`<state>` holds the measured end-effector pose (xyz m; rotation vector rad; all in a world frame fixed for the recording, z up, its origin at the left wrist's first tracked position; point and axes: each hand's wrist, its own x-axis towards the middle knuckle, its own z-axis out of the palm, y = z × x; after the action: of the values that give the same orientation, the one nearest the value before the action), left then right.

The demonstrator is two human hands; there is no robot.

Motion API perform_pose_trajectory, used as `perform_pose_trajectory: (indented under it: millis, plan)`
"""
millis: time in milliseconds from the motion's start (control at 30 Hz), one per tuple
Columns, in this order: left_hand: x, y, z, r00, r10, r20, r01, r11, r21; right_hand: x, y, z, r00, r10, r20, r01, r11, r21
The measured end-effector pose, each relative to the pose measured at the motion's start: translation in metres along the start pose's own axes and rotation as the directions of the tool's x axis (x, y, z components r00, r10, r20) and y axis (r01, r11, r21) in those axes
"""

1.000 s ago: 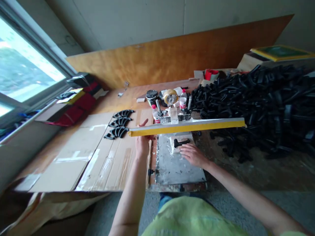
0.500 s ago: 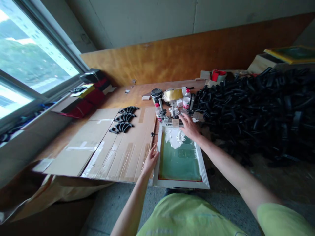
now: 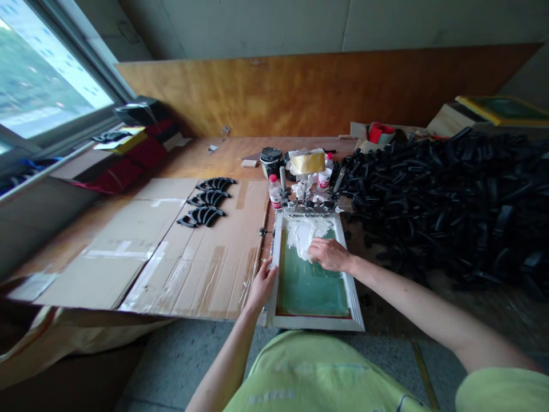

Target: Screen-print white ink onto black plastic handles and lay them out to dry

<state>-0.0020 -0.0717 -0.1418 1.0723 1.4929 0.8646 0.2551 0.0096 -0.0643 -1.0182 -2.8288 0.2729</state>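
Looking down, a green silk screen (image 3: pixel 313 280) in a white frame (image 3: pixel 315 324) lies flat on the tabletop (image 3: pixel 223 150), with white ink (image 3: pixel 300 237) on it. The right hand (image 3: pixel 329 254) rests open on the screen, touching the ink. The left hand (image 3: pixel 262 283) rests open against the frame's edge.

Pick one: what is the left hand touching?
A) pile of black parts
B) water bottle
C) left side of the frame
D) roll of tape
C: the fingers of the left hand rest on the left side of the frame.
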Motion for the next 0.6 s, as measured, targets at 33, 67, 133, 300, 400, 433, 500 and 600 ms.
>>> perform_pose_trajectory:
  millis: [33,67,133,300,400,433,500,600]
  plan:
    - [0.0,0.001,0.0,1.0,0.002,-0.004,-0.002,1.0,0.003,-0.001,0.001,-0.003,1.0,-0.019,0.011,0.019,0.999,0.026]
    - [-0.001,0.002,-0.001,1.0,0.005,-0.011,-0.004,1.0,0.006,0.0,0.002,-0.005,1.0,-0.008,0.007,0.007,0.999,0.044]
    - [-0.002,0.005,-0.001,0.999,-0.003,-0.034,0.003,1.0,0.011,0.004,0.004,-0.005,0.996,0.077,-0.045,-0.075,0.996,0.038]
    - [-0.004,0.01,0.0,0.998,-0.037,-0.043,0.036,0.999,-0.033,-0.009,-0.008,0.015,0.989,0.082,-0.121,-0.081,0.997,0.009]
    - [-0.006,0.014,0.0,0.998,-0.051,-0.029,0.049,0.997,-0.06,-0.01,-0.006,0.012,0.99,0.076,-0.121,-0.066,0.994,0.085]
    - [-0.007,0.017,-0.001,0.998,-0.063,-0.018,0.062,0.996,-0.066,-0.003,-0.002,0.007,0.983,0.118,-0.139,-0.103,0.989,0.11]
    - [-0.011,0.026,-0.005,0.997,-0.078,0.014,0.079,0.993,-0.086,0.019,0.009,-0.009,0.953,0.246,-0.177,-0.222,0.964,0.146]
    - [-0.018,0.053,-0.015,0.999,-0.026,0.025,0.029,0.989,-0.143,0.049,0.035,-0.039,0.875,0.425,-0.232,-0.401,0.905,0.146]
